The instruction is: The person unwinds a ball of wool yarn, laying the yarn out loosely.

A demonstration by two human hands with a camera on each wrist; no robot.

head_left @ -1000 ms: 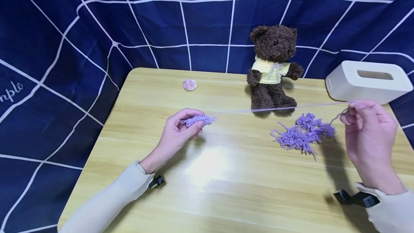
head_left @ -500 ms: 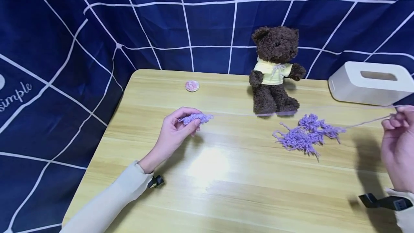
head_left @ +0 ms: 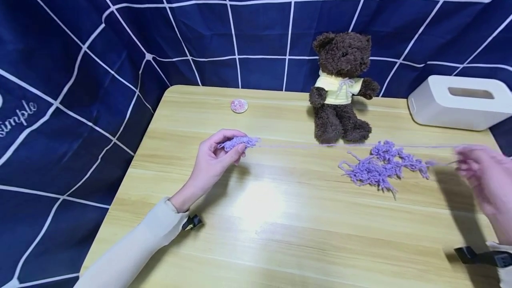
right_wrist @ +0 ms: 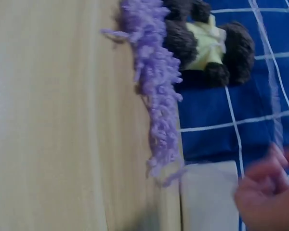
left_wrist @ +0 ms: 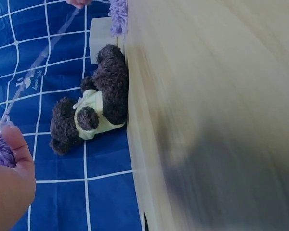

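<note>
Your right hand dipped inward, pinching the thin lilac yarn strand, still unwound up to the coiled lilac bundle your left hand gripped; the crinkled lilac heap lay on the wooden table.

Wears a long, plain, off-white left sleeve, creased near the cuff, and a matching right sleeve, mostly out of view. Carries small, angular, black cameras at both wrists.
</note>
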